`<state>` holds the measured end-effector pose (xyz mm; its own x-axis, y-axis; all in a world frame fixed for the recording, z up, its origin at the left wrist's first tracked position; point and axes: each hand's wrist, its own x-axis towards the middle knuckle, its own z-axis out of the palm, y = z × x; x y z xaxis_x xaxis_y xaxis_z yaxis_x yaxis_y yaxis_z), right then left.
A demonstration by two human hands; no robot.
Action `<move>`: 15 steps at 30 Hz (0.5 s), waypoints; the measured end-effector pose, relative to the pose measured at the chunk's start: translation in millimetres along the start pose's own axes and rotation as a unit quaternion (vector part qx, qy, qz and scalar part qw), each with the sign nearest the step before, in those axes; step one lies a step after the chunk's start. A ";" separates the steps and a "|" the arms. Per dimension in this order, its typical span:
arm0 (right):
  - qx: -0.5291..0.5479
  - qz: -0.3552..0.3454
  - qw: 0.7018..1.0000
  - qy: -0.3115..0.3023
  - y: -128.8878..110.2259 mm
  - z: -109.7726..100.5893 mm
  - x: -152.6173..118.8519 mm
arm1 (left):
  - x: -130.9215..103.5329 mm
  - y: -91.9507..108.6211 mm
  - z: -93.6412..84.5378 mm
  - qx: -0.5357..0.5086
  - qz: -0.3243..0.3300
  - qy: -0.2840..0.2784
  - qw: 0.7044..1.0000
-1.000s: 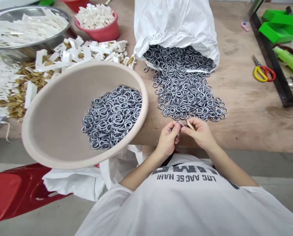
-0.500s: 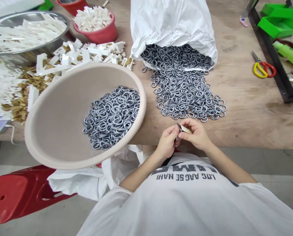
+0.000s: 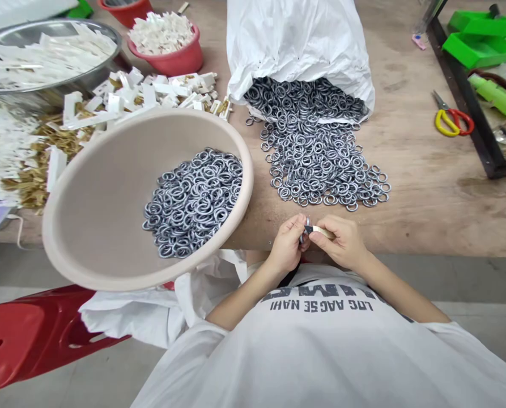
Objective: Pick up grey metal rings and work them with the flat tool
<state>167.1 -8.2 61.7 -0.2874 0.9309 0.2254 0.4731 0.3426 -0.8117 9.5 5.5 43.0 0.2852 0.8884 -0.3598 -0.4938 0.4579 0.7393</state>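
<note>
At the table's front edge my left hand [image 3: 288, 242] pinches a small grey ring [image 3: 302, 238], partly hidden by the fingers. My right hand [image 3: 341, 241] is closed round a small knife [image 3: 322, 231] with a pale handle, its dark tip touching or very near the ring. Just beyond my hands lies a loose pile of grey rings [image 3: 320, 164], spilling from the mouth of a white sack [image 3: 299, 42]. To the left, a big beige basin [image 3: 103, 192] holds another heap of grey rings [image 3: 197, 198].
White and brown plastic parts [image 3: 120, 102] lie behind the basin, near a steel bowl [image 3: 120, 54] and a red bowl [image 3: 171, 62]. Scissors [image 3: 453, 122] and green trays [image 3: 480, 51] are at the right. A red stool [image 3: 15, 340] stands at lower left.
My right hand has turned slightly and its fingers have shifted on the knife, whose blade now points more to the left. More of the ring shows in my left hand.
</note>
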 end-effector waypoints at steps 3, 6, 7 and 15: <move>-0.012 -0.003 1.000 -0.006 -1.7 -0.5 0.4 | 0.3 -0.5 -0.7 0.007 0.005 0.001 1.000; -0.009 0.019 1.000 -0.022 -1.9 2.4 0.6 | 2.0 -0.1 -3.4 0.018 0.009 0.003 1.000; 0.002 0.026 0.999 -0.027 -0.6 4.7 0.9 | 2.2 -0.1 -4.7 0.018 0.007 0.004 1.000; 0.060 0.144 0.979 0.130 40.9 3.9 16.1 | -11.0 0.5 -8.6 0.086 0.001 -0.121 0.989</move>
<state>178.6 20.3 30.0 0.0734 0.9928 0.0945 0.3974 0.0578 -0.9158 -0.9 -3.8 42.4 0.4833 0.8454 -0.2274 -0.3534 0.4260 0.8329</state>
